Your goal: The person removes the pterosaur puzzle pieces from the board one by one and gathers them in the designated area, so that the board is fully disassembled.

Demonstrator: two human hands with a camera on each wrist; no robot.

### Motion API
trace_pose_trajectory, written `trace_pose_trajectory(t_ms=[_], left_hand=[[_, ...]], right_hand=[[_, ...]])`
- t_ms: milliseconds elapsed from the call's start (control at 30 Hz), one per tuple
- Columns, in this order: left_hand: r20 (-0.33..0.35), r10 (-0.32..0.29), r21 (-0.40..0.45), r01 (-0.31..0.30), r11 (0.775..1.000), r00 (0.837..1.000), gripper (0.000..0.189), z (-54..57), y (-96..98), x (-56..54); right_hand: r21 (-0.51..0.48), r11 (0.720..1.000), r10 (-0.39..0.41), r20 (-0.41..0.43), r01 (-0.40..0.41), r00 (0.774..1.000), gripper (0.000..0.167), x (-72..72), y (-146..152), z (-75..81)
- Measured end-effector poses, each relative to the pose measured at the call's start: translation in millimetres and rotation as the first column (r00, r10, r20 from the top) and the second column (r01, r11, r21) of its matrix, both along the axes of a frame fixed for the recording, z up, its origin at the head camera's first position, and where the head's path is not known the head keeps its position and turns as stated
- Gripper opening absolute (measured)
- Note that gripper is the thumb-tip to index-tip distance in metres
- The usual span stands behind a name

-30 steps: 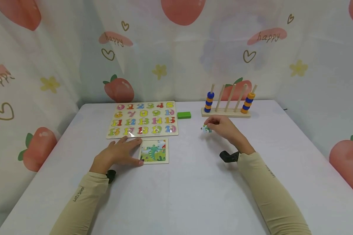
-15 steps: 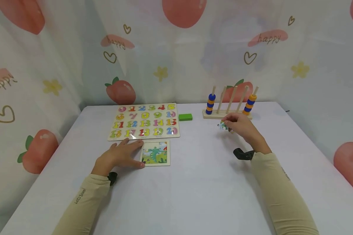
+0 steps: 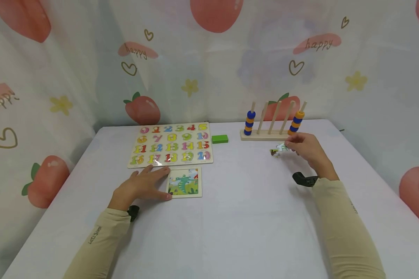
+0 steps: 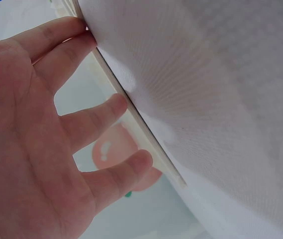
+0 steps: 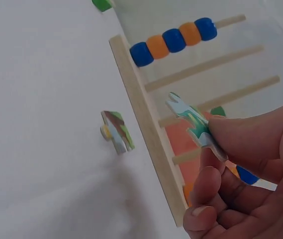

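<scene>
My left hand (image 3: 139, 187) lies with spread fingers at the left side of a small framed dinosaur jigsaw puzzle (image 3: 184, 182), its thumb at the lower left corner and index finger at the upper left. In the left wrist view its fingertips (image 4: 119, 101) meet a thin pale board edge. My right hand (image 3: 309, 150) pinches a white and green jigsaw piece (image 5: 196, 122) between thumb and fingers, in front of a wooden bead rack (image 3: 265, 135). A second jigsaw piece (image 3: 274, 152), brown and green, is on the white table just left of that hand.
A number puzzle board (image 3: 170, 144) with colourful numerals lies behind the dinosaur puzzle. Beside it on the right is a green block (image 3: 220, 138). The rack has blue and orange beads on its two outer pegs. A printed curtain (image 3: 223, 77) hangs behind the table.
My right hand has moved to the right with its jigsaw piece, towards the rack's right end. The brown and green piece now shows apart from the hand. My left hand stays in place.
</scene>
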State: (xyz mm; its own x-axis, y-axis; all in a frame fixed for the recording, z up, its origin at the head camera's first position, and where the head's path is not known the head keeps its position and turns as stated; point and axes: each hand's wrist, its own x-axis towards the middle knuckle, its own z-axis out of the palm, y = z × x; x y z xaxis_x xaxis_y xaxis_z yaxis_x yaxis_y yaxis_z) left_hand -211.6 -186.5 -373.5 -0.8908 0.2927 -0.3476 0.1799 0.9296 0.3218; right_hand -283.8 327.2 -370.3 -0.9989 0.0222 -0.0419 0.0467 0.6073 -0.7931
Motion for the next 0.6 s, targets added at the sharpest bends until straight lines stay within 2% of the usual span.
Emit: trace_pose_trajectory(t_ms=[400, 600], left_hand=[[-0.013, -0.017, -0.007, 0.017, 1.0, 1.0, 0.1, -3.6, -0.8, -2.3], [-0.017, -0.02, -0.004, 0.02, 1.0, 1.0, 0.1, -4.7, -1.4, -2.8]], right_hand=[[0.067, 0.997, -0.051, 0.062, 0.047, 0.997, 0.034, -8.2, 23, -17.5], [0.062, 0.998, -0.031, 0.043, 0.028, 0.999, 0.029, -12.5, 24, -25.6]])
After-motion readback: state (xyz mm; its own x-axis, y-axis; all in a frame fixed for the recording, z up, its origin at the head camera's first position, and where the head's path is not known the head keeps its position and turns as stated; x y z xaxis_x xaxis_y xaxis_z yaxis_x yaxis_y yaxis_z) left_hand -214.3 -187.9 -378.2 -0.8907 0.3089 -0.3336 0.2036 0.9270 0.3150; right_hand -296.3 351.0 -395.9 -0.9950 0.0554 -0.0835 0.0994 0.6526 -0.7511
